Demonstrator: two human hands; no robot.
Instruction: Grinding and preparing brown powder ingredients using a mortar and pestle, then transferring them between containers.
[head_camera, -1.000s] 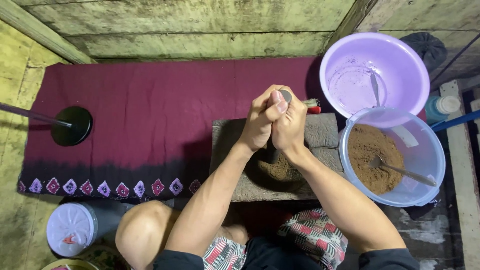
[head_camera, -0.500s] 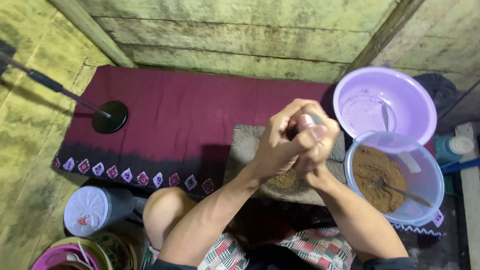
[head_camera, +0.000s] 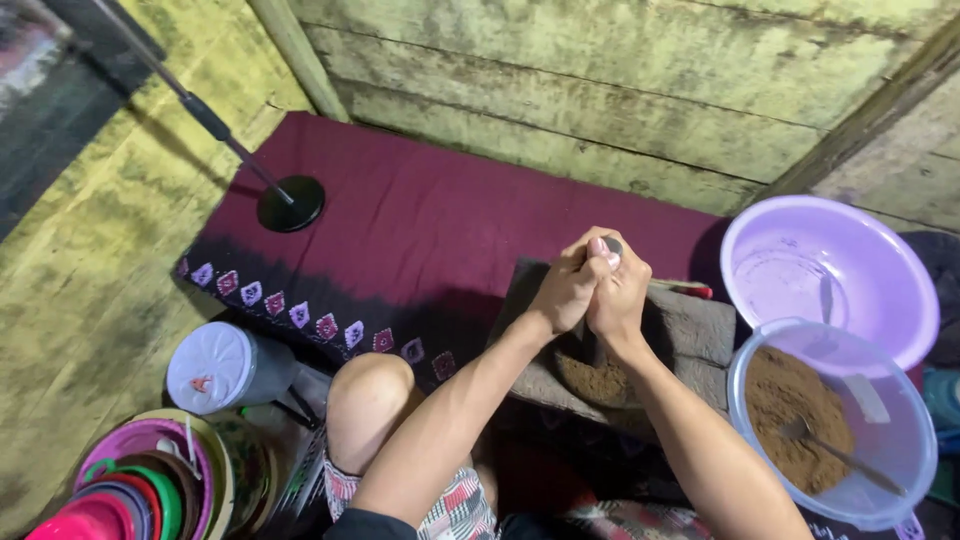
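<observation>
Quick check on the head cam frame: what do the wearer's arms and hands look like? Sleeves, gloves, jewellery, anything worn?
Both arms are bare from the bottom edge of the frame up: no sleeves show. The left hand and right hand have no gloves, and no rings, watch or bands are visible on the wrists or fingers. The only clothing in view is checked red, white and black fabric at the lap.

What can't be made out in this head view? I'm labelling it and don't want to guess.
- Pestle: only its dark top shows; the left hand and right hand wrap the rest.
- Stone mortar: the forearms cover much of its hollow.
- Clear bowl of brown powder: bottom edge cuts it.
- Stacked coloured plates: cut off at the bottom-left corner.
</observation>
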